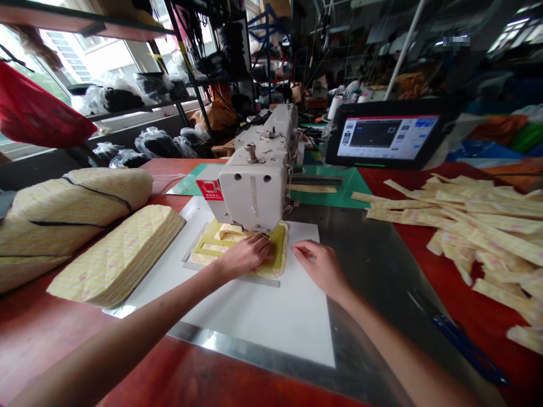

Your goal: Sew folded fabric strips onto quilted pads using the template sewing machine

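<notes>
While left hand [241, 257] presses fabric [278, 251], right hand [318, 267] nears its edge.

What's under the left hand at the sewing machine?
The left hand rests on a yellow quilted fabric piece, which lies on a flat white board. The fabric directly beneath the palm is covered and cannot be seen.

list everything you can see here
sewing machine: 1, white, mid table
quilted piece: 1, yellow, under the machine
quilted stack: 1, pale yellow, left of machine
quilted bundle: 1, pale yellow, far left
fabric strips: many, pale yellow, heaped right
screen: 1, black, behind strips
white board: 1, white, under the work
green mat: 1, green, behind machine
table: 1, red, under everything
blue-handled tool: 1, blue, right edge
left hand: 1, on quilted piece
right hand: 1, over white board
</notes>
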`<move>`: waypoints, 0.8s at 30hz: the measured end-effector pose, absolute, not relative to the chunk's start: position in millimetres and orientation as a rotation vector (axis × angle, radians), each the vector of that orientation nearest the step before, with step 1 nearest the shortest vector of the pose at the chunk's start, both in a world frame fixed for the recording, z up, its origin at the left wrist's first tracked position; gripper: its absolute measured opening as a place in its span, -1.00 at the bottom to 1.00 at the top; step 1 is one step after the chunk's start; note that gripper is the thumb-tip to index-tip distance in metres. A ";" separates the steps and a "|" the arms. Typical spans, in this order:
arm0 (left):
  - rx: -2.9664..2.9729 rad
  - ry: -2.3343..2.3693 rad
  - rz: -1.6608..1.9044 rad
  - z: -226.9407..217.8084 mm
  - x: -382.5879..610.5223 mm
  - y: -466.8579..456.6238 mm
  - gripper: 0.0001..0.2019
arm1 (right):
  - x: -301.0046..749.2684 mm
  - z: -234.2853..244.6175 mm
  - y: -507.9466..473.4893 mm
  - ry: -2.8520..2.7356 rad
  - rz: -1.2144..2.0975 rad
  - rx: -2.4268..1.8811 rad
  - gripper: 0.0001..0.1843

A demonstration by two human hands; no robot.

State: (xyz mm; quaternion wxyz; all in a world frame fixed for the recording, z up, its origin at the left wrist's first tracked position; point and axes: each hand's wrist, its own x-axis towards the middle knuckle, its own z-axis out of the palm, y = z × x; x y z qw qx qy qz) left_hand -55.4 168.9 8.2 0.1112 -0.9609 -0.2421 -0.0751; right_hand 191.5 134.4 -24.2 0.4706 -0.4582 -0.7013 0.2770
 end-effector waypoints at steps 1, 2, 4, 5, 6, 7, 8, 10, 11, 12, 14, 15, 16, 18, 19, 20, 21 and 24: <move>-2.827 -0.724 -0.224 8.7 -54.3 167.8 -0.82 | 191.5 -24.5 134.3 -1.728 0.668 -1.121 -0.82; -2.833 -0.738 -0.221 9.1 -53.3 166.7 -0.82 | 191.4 -24.8 134.0 -1.745 0.647 -1.116 -0.82; -2.859 -0.776 -0.215 9.1 -53.2 165.3 -0.84 | 190.9 -24.9 132.0 -1.806 0.584 -1.098 -0.83; -2.890 -0.806 -0.233 8.5 -54.4 165.0 -0.86 | 190.2 -24.6 130.4 -1.845 0.546 -1.086 -0.82; -2.933 -0.844 -0.286 7.6 -56.4 164.9 -0.88 | 189.1 -24.2 128.4 -1.889 0.504 -1.071 -0.81; -2.983 -0.889 -0.371 6.2 -59.2 165.1 -0.86 | 187.4 -23.7 126.2 -1.937 0.461 -1.060 -0.79; -3.034 -0.935 -0.475 4.4 -62.4 165.3 -0.78 | 185.1 -22.9 123.9 -1.992 0.419 -1.051 -0.78; -3.099 -1.009 -0.702 -0.1 -69.0 165.8 -0.60 | 178.6 -20.7 120.5 -2.112 0.332 -1.054 -0.77; -3.103 -1.039 -0.800 -2.6 -71.6 166.0 -0.56 | 174.7 -19.3 119.6 -2.167 0.290 -1.067 -0.77; -3.097 -1.067 -0.877 -4.9 -73.6 166.1 -0.55 | 170.6 -17.7 119.5 -2.213 0.253 -1.086 -0.76; -3.077 -1.122 -0.978 -9.0 -75.8 166.3 -0.56 | 163.1 -14.6 121.1 -2.273 0.189 -1.124 -0.72; -3.074 -1.151 -1.002 -10.5 -76.2 166.6 -0.56 | 160.2 -13.2 122.5 -2.292 0.161 -1.138 -0.69; -3.081 -1.177 -1.007 -11.6 -76.3 167.0 -0.55 | 157.9 -12.0 124.0 -2.310 0.136 -1.143 -0.66; -3.096 -1.224 -1.005 -12.6 -76.7 168.4 -0.55 | 155.4 -10.7 127.0 -2.350 0.096 -1.127 -0.63; -3.100 -1.248 -1.003 -12.5 -77.0 169.3 -0.56 | 154.9 -10.4 128.3 -2.369 0.078 -1.115 -0.62; -3.108 -1.267 -1.000 -12.1 -77.5 170.3 -0.57 | 154.8 -10.1 129.6 -2.385 0.060 -1.104 -0.63; -3.115 -1.281 -0.998 -11.4 -78.2 171.1 -0.57 | 154.7 -9.9 130.9 -2.400 0.040 -1.095 -0.64; -3.123 -1.292 -0.991 -8.7 -81.1 172.7 -0.53 | 154.3 -9.2 134.4 -2.424 -0.025 -1.103 -0.67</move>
